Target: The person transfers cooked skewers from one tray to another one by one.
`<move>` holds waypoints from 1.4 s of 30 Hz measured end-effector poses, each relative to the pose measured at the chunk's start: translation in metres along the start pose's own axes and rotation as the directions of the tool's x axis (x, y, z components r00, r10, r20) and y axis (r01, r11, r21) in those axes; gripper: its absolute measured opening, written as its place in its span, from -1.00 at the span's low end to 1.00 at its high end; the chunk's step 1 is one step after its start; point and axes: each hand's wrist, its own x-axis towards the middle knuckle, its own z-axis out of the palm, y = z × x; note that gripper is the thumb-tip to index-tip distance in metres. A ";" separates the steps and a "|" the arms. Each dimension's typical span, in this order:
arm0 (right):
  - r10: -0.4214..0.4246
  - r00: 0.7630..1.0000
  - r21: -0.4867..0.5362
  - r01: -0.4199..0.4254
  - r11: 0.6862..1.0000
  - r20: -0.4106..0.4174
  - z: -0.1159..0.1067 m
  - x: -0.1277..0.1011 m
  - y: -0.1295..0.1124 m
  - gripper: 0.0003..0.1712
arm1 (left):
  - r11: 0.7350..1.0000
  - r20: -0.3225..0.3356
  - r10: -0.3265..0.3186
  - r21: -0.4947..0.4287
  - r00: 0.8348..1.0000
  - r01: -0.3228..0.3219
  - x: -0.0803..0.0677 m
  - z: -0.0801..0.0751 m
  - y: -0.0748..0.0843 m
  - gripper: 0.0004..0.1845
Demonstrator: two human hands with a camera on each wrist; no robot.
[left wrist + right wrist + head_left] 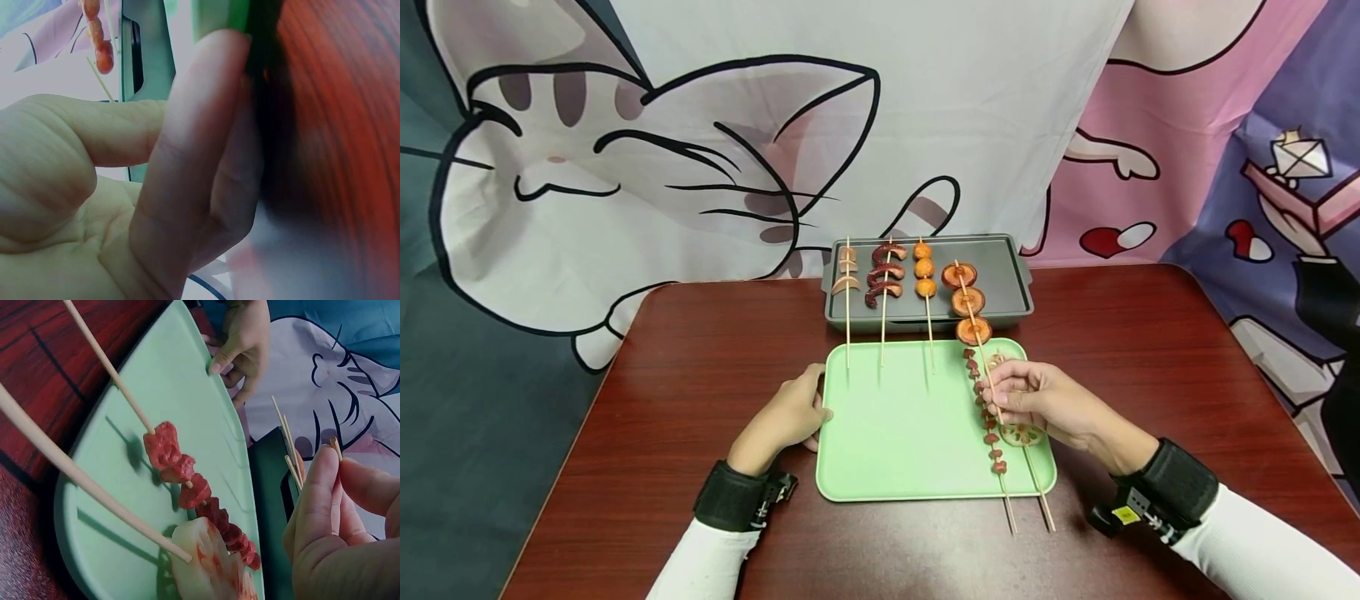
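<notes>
My right hand [1045, 402] pinches the bare stick of a skewer of round brown mushroom-like slices [967, 302] between thumb and fingers. Those slices lie over the right end of the grey baking tray [1000, 283]; in the right wrist view the stick's end [336, 449] pokes out between the fingertips. Below that hand, a skewer of small red meat pieces [992, 439] and a skewer with pale, holed lotus-root-like slices [1022, 434] lie on the green tray [895, 442]. At this tray's left rim, my left hand [786, 410] grips the edge, thumb on top.
On the grey tray lie skewers of pale curved pieces [846, 267], dark red sausage-like pieces [886, 272] and orange balls [924, 268], sticks reaching over the green tray. Both trays stand on a brown wooden table [700, 367]. Behind it hangs a printed cartoon cloth [970, 100].
</notes>
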 end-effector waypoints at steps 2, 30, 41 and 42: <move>-0.007 1.000 0.004 0.007 1.000 0.010 0.001 -0.002 0.001 -0.84 | 1.000 0.000 0.006 -0.001 1.000 -0.006 0.000 0.000 0.000 -0.27; -0.031 0.999 0.046 0.031 0.998 0.005 0.030 -0.027 0.022 -0.86 | 1.000 -0.001 0.005 -0.013 1.000 -0.005 0.000 0.000 0.000 -0.25; 0.002 1.000 0.036 -0.002 0.999 -0.004 0.034 -0.044 0.036 -0.83 | 1.000 0.006 -0.016 -0.002 1.000 0.016 0.001 0.000 0.000 -0.24; 0.008 1.000 0.025 -0.008 1.000 -0.013 0.034 -0.046 0.037 -0.84 | 1.000 0.007 -0.016 0.000 1.000 0.016 0.001 -0.001 -0.001 -0.24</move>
